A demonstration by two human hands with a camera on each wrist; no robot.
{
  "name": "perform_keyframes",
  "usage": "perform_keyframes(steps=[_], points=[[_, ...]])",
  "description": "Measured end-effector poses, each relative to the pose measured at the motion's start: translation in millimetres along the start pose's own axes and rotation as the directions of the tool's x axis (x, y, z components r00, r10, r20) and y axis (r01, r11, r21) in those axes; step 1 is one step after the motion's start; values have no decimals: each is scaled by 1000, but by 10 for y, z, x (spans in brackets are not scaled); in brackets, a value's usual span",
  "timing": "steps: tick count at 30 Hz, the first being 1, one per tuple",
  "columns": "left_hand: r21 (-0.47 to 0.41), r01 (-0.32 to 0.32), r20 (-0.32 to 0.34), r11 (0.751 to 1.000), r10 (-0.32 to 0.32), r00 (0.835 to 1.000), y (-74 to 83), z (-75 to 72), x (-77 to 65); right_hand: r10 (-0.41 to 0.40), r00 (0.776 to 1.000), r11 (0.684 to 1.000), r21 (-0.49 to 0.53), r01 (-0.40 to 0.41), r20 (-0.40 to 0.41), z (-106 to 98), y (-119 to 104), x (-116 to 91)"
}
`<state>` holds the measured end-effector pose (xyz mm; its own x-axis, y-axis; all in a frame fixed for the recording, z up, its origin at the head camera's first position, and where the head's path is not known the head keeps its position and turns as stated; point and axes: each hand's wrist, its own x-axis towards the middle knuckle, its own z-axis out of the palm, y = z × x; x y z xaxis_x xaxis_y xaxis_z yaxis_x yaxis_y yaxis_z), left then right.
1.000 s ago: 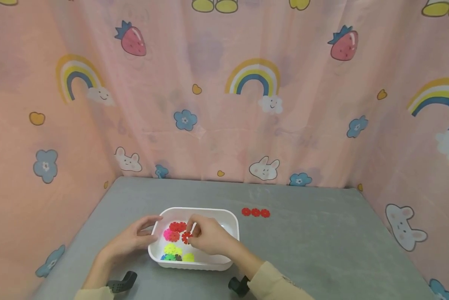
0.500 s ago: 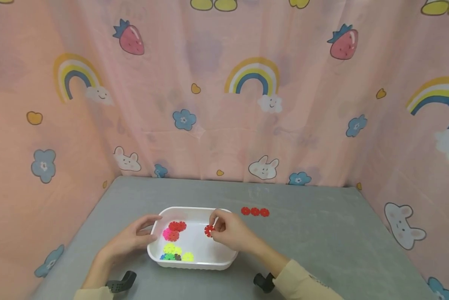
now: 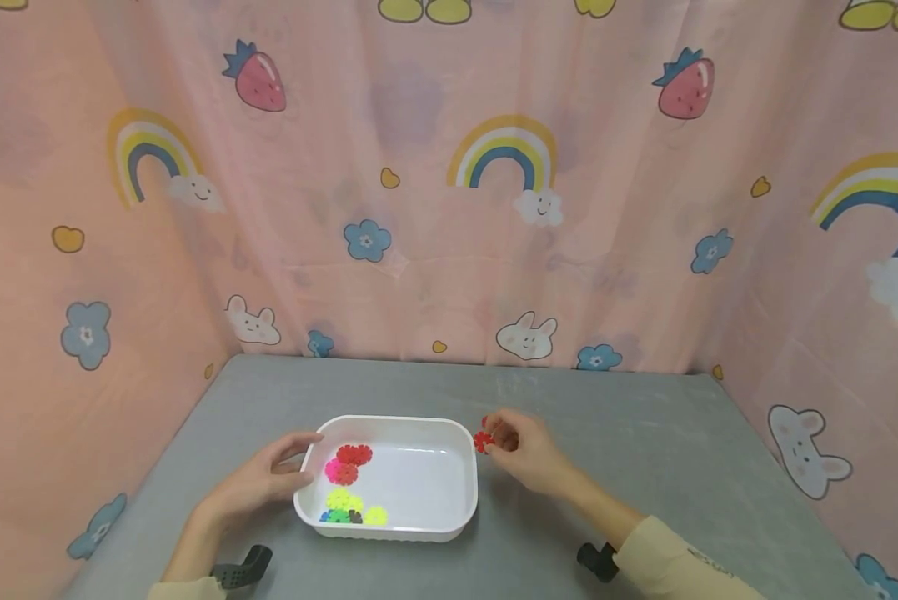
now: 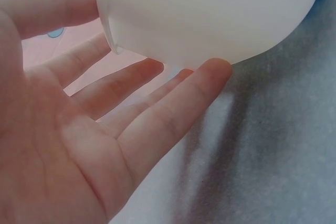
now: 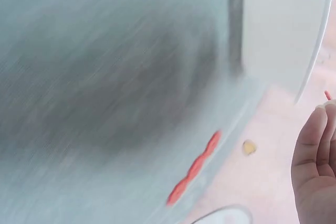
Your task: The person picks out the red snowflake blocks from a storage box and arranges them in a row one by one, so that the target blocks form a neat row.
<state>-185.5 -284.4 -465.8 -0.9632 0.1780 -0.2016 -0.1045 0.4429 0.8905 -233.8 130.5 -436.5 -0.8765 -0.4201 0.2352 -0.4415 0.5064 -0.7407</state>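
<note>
The right hand (image 3: 529,458) pinches a red flower piece (image 3: 482,442) just outside the white tray (image 3: 426,483), between its two and three o'clock; the left hand (image 3: 257,480) touches the nine-o'clock end, its grip spread apart; inside, red and pink pieces (image 3: 346,474) lie toward ten, yellow and green pieces (image 3: 339,499) toward eight; a red row (image 5: 194,168) lies on the desk (image 3: 681,483).

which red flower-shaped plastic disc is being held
The red disc pinched by the right hand; other red discs lie in the white plastic tray or in a row on the grey table.
</note>
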Motion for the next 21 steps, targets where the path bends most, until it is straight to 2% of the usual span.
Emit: perform_keyframes(steps=[6, 13, 21], points=[[-6, -3, 1, 1000, 3, 1000, -11, 0, 14, 129, 990, 992, -3, -129, -59, -227, 249, -10], [4, 4, -3, 1000, -4, 1000, -25, 4, 25, 139, 982, 990, 6, -139, -125, -468, 574, -21], [0, 6, 2, 1000, -6, 1000, -9, 2, 20, 270, 950, 961, 99, -258, -154, -606, 864, -10]])
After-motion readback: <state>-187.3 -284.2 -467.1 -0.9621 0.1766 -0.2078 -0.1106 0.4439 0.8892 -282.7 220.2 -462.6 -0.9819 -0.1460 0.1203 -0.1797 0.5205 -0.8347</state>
